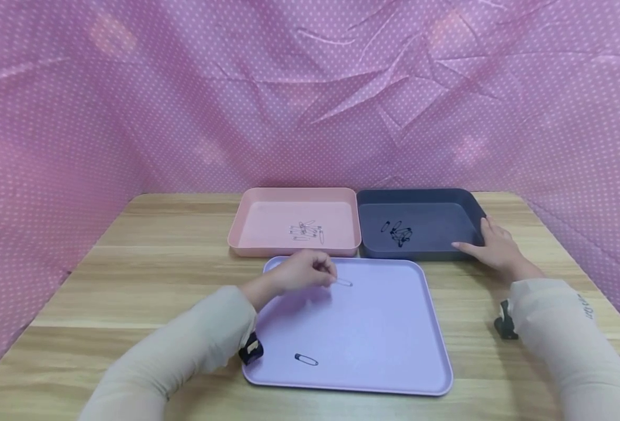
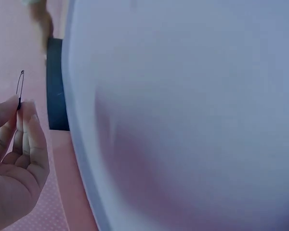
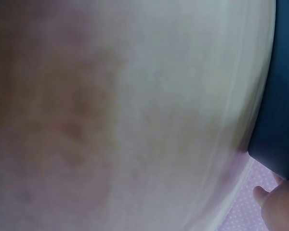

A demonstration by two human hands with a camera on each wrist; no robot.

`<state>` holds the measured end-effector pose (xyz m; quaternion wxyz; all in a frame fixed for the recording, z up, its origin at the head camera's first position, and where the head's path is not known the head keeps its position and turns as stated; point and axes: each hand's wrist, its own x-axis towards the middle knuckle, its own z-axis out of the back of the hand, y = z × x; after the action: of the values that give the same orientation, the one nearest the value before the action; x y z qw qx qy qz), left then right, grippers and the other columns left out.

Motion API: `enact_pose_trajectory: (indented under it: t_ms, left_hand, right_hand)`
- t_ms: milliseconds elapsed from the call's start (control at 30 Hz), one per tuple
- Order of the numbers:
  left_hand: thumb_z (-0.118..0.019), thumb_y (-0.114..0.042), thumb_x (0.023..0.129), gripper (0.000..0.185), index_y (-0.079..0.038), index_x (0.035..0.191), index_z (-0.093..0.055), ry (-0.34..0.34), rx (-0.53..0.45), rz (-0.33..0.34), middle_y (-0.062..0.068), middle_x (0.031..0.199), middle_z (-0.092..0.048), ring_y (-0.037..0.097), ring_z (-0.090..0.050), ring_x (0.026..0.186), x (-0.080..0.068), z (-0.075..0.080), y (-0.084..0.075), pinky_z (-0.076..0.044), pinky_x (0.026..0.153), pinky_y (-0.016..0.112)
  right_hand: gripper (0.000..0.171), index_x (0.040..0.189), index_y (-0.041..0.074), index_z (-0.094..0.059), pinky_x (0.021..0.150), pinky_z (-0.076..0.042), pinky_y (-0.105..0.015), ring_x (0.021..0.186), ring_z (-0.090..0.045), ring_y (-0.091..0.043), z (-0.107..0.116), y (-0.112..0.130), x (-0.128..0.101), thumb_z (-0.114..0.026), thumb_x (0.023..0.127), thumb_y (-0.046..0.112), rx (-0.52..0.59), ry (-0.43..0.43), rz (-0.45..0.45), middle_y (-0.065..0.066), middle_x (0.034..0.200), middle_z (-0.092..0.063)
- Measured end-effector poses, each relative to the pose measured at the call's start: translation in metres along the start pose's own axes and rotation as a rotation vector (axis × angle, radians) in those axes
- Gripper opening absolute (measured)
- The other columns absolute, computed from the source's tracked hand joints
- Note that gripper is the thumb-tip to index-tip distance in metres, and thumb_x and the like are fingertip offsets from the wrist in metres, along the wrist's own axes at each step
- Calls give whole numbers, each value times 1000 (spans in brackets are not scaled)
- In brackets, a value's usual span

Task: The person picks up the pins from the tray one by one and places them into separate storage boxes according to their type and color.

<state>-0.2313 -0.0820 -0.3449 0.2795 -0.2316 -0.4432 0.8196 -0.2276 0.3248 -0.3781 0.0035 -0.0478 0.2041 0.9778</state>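
Note:
My left hand (image 1: 303, 272) pinches a safety pin (image 1: 344, 282) between thumb and fingertips, above the back part of the lavender tray (image 1: 373, 333). In the left wrist view, the pin (image 2: 22, 83) stands out from the fingertips with a dark end between them. A black safety pin (image 1: 306, 359) lies near the lavender tray's front edge. At the right front corner of the dark tray (image 1: 420, 255) rests my right hand (image 1: 498, 248), thumb extended along the front and the fingers at the right rim. The right wrist view shows only part of that hand (image 3: 279, 204).
Several silver safety pins (image 1: 305, 230) lie in the pink tray (image 1: 273, 213), left of the dark tray. Several black safety pins (image 1: 400, 235) are grouped inside the dark tray. All three trays stand on a wood-grain table (image 1: 157, 263), with a dotted pink cloth (image 1: 310, 105) behind.

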Motion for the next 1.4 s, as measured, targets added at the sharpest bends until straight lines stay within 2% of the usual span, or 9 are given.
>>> enact_pose_trajectory:
  t_ms: [133,233,400,567,667,900,1100,1267,1400]
  left_hand:
    - [-60,-5,78,6,-3,84,-60,-41,-103,12,3,75,-60,14,-56,72,17,0,-7,-47,68,24]
    - [-60,-6,80,11,0,89,-59,-60,-129,10,4,78,-59,13,-56,74,30,-1,-10,-47,69,23]
    - [-59,-10,81,10,-3,89,-60,-108,-64,2,2,81,-59,12,-54,76,51,-3,-15,-45,69,21]
    - [-58,-12,83,7,-7,88,-59,-160,-70,40,2,82,-58,12,-54,77,75,-9,-21,-46,69,21]
    - [-58,-12,83,7,-8,88,-59,-194,-87,57,1,80,-58,12,-55,74,91,-15,-22,-46,64,21]
    - [-59,-7,81,6,-4,86,-59,-262,-263,43,2,81,-58,11,-57,75,122,-32,-21,-46,67,18]
    - [-57,-14,83,6,-10,86,-60,-298,-184,47,-3,78,-58,8,-55,74,134,-37,-21,-45,67,21]
    - [-57,-15,83,6,-11,86,-60,-328,-211,76,-5,78,-59,7,-55,74,144,-40,-20,-44,68,24]
    - [-59,-13,82,5,-10,85,-61,-346,-148,45,-4,74,-59,7,-55,70,155,-41,-21,-44,63,21]
  right_hand:
    - [101,128,-17,7,93,-3,-61,119,4,-52,0,-1,0,-45,80,55,-1,2,-3,-38,131,9]
    - [100,128,-17,6,93,-4,-60,119,3,-52,-1,-2,1,-45,80,55,-12,-7,2,-38,131,7]
    - [100,128,-18,5,93,-4,-60,118,2,-52,-2,-2,1,-46,81,54,-15,-14,11,-38,131,6]
    - [99,127,-18,4,93,-5,-60,118,1,-53,-1,0,1,-46,81,53,-18,-19,12,-39,131,6]
    - [98,127,-19,3,93,-5,-60,118,-1,-53,-1,1,0,-47,81,52,-25,-34,22,-39,131,4]
    - [97,126,-21,1,94,-5,-59,117,-2,-54,-1,3,-1,-47,81,50,-25,-48,32,-40,130,2]
    - [98,127,-19,2,94,-4,-59,118,-1,-53,-1,2,-2,-47,81,52,-21,-35,21,-39,131,4]
    - [98,127,-19,3,94,-4,-58,118,-1,-53,-2,2,-1,-46,81,52,-27,-27,13,-38,132,5]
    - [99,128,-18,5,94,-3,-59,118,1,-53,0,1,-1,-46,81,53,-22,-20,2,-37,132,7]
